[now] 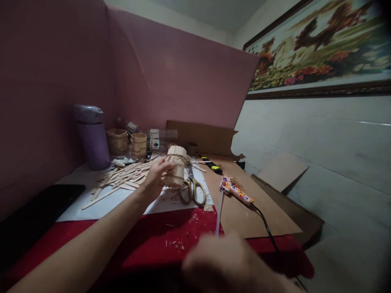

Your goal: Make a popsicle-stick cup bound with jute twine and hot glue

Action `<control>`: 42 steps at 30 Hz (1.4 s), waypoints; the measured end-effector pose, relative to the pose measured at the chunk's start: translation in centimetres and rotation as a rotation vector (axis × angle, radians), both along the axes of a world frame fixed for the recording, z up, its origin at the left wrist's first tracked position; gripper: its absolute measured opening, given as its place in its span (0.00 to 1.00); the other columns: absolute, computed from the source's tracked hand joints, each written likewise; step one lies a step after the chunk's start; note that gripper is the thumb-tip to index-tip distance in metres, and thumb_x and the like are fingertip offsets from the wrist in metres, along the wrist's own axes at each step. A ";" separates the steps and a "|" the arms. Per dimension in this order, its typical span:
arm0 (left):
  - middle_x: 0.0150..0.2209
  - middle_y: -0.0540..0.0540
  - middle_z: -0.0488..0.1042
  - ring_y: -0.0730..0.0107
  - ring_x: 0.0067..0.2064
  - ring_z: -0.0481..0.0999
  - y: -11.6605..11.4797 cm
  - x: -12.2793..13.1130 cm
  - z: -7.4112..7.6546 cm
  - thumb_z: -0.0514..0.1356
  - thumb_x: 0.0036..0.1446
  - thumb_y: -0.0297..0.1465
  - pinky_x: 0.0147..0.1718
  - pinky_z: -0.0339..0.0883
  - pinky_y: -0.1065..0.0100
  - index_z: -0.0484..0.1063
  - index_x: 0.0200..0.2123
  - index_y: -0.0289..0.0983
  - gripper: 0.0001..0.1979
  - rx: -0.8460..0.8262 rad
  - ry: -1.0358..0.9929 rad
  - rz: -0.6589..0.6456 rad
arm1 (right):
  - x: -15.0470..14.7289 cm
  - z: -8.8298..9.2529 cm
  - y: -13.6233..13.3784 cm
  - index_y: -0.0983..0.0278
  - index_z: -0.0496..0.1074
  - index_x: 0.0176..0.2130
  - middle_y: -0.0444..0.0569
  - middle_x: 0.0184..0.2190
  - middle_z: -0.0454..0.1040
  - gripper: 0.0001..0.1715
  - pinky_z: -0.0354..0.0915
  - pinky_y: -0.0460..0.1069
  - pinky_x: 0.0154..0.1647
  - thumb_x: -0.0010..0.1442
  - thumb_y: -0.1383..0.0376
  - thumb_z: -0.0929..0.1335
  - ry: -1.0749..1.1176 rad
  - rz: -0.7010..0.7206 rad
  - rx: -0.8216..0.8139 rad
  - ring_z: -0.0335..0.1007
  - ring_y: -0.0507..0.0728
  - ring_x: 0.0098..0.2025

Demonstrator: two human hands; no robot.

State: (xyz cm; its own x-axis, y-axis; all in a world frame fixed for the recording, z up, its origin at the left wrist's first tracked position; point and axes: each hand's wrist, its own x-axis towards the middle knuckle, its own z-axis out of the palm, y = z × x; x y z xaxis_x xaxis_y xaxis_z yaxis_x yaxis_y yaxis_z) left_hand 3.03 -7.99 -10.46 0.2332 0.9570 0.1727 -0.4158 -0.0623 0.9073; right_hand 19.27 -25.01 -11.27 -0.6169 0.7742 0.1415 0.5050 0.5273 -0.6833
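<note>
My left hand [157,177] is wrapped round a small wooden-stick cup [177,169] with twine tied near its rim, held above the white paper. Low in the view, my right hand [221,260] is a blur over the red cloth; its fingers are smeared by motion. Gold-handled scissors [193,191] lie just right of the held cup. A flower-patterned glue gun [235,191] with a glue stick and black cord rests on the brown board.
Loose craft sticks [125,175] are heaped on white paper [73,209]. Behind stand a purple tumbler [95,140], two more stick cups [139,145] and plastic bottles [155,144]. A black-and-yellow cutter [211,165] lies on the board [244,221]. Wood scraps dot the red cloth [149,240].
</note>
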 end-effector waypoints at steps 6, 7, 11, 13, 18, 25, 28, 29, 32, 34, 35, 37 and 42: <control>0.34 0.45 0.75 0.68 0.30 0.73 -0.7 0.1 0.1 0.69 0.44 0.34 0.25 0.66 0.72 0.73 0.42 0.33 0.21 0.017 0.019 -0.254 | -0.2 2.9 9.7 0.63 0.73 0.41 0.48 0.37 0.72 0.09 0.65 0.49 0.37 0.62 0.68 0.65 0.380 -0.506 0.558 0.67 0.53 0.34; 0.34 0.45 0.75 0.68 0.30 0.73 -0.8 0.1 0.1 0.70 0.44 0.34 0.25 0.65 0.71 0.74 0.43 0.33 0.21 0.000 0.013 -0.281 | -0.2 2.7 10.8 0.63 0.73 0.40 0.49 0.37 0.71 0.07 0.64 0.49 0.37 0.62 0.68 0.65 0.378 -0.487 0.549 0.67 0.54 0.35; 0.34 0.44 0.75 0.66 0.31 0.74 -0.9 -0.1 0.2 0.70 0.48 0.37 0.26 0.67 0.70 0.76 0.44 0.35 0.20 -0.038 -0.011 -0.322 | -0.2 1.1 12.6 0.63 0.72 0.38 0.49 0.37 0.71 0.06 0.64 0.50 0.40 0.62 0.69 0.65 0.384 -0.494 0.545 0.68 0.55 0.39; 0.37 0.42 0.77 0.62 0.34 0.76 -0.9 -0.2 0.2 0.68 0.51 0.38 0.28 0.69 0.68 0.76 0.45 0.36 0.20 -0.034 -0.027 -0.342 | -0.1 0.7 12.6 0.63 0.72 0.39 0.49 0.38 0.71 0.06 0.64 0.50 0.41 0.62 0.69 0.65 0.401 -0.505 0.562 0.68 0.55 0.39; 0.39 0.41 0.79 0.57 0.38 0.78 -0.8 -0.1 0.2 0.63 0.53 0.37 0.30 0.70 0.66 0.76 0.49 0.37 0.20 -0.060 -0.082 -0.349 | -0.2 0.6 12.6 0.61 0.70 0.38 0.47 0.36 0.70 0.04 0.64 0.49 0.39 0.64 0.65 0.66 0.456 -0.514 0.547 0.67 0.55 0.38; 0.41 0.41 0.79 0.57 0.39 0.78 -1.0 0.3 0.2 0.61 0.53 0.35 0.31 0.71 0.66 0.74 0.51 0.38 0.21 -0.078 -0.091 -0.357 | -0.2 0.0 13.0 0.61 0.69 0.35 0.44 0.32 0.69 0.07 0.62 0.48 0.33 0.63 0.60 0.69 0.533 -0.596 0.403 0.65 0.53 0.32; 0.43 0.40 0.79 0.56 0.40 0.79 -1.2 0.3 0.4 0.64 0.50 0.32 0.32 0.72 0.65 0.74 0.52 0.38 0.24 -0.093 -0.055 -0.363 | -0.1 -0.2 13.1 0.60 0.69 0.35 0.43 0.32 0.70 0.08 0.63 0.47 0.32 0.62 0.59 0.70 0.584 -0.603 0.327 0.66 0.53 0.32; 0.44 0.40 0.79 0.56 0.41 0.79 -1.3 0.3 0.4 0.65 0.48 0.31 0.32 0.72 0.65 0.74 0.52 0.38 0.25 -0.091 -0.041 -0.361 | 0.0 -0.3 13.1 0.61 0.69 0.35 0.44 0.32 0.70 0.09 0.63 0.47 0.31 0.61 0.58 0.70 0.611 -0.604 0.302 0.66 0.53 0.32; 0.45 0.39 0.78 0.57 0.40 0.78 -1.2 0.2 0.4 0.66 0.43 0.27 0.32 0.73 0.65 0.74 0.52 0.36 0.28 -0.085 0.000 -0.365 | 0.3 -0.5 13.4 0.61 0.70 0.35 0.45 0.32 0.70 0.11 0.63 0.47 0.31 0.63 0.56 0.67 0.671 -0.604 0.240 0.67 0.54 0.34; 0.45 0.38 0.78 0.57 0.40 0.78 -1.1 0.3 0.3 0.66 0.43 0.27 0.33 0.73 0.64 0.74 0.53 0.36 0.29 -0.091 0.015 -0.371 | 0.5 -0.7 13.5 0.62 0.71 0.35 0.47 0.32 0.70 0.14 0.63 0.48 0.32 0.65 0.54 0.66 0.685 -0.613 0.214 0.68 0.55 0.36; 0.46 0.38 0.78 0.57 0.40 0.78 -1.1 0.3 0.3 0.67 0.44 0.28 0.33 0.73 0.64 0.73 0.54 0.36 0.30 -0.094 0.022 -0.365 | 0.5 -0.8 13.5 0.62 0.71 0.35 0.47 0.32 0.71 0.14 0.63 0.48 0.33 0.65 0.54 0.65 0.685 -0.619 0.208 0.68 0.56 0.36; 0.47 0.38 0.78 0.57 0.42 0.79 -1.1 0.4 0.3 0.67 0.43 0.28 0.35 0.73 0.65 0.72 0.55 0.37 0.32 -0.093 0.031 -0.326 | 0.7 -1.0 13.4 0.62 0.71 0.36 0.47 0.33 0.72 0.14 0.64 0.48 0.34 0.65 0.54 0.65 0.677 -0.638 0.233 0.68 0.56 0.36; 0.43 0.40 0.79 0.58 0.41 0.79 -1.2 0.4 0.8 0.70 0.36 0.26 0.35 0.73 0.67 0.70 0.58 0.35 0.40 -0.155 0.009 -0.162 | 1.2 -1.0 13.2 0.61 0.70 0.34 0.44 0.27 0.70 0.16 0.62 0.48 0.33 0.67 0.53 0.64 0.682 -0.743 0.335 0.66 0.54 0.31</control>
State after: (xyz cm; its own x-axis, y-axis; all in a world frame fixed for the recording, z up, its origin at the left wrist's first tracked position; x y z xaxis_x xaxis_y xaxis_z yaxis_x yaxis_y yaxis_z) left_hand 3.45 -9.18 -9.66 0.3869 0.9218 0.0234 -0.4008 0.1453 0.9046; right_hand 20.49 -11.80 -12.31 0.2852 0.7813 0.5551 0.3427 0.4578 -0.8204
